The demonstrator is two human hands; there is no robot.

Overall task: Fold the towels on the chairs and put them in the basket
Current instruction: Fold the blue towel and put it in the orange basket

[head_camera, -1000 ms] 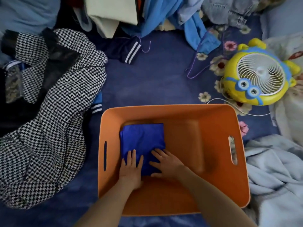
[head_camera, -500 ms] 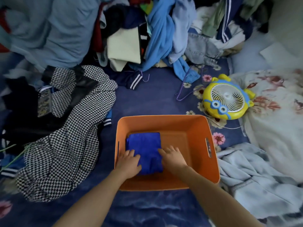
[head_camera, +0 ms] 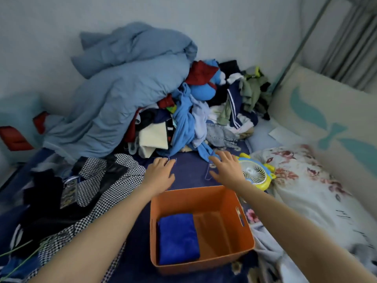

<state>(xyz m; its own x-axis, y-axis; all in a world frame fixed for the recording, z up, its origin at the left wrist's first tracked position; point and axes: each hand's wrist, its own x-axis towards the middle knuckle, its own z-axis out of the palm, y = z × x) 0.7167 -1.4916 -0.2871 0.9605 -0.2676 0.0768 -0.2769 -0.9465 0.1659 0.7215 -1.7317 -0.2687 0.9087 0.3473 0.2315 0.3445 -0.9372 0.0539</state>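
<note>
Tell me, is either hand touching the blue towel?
Apart. In the head view the left hand and right hand hover past the basket, towel lying inside.

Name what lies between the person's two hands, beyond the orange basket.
In the head view, bare dark blue sheet lies between the left hand and the right hand, crossed only by a thin purple wire hanger close to the right hand.
</note>
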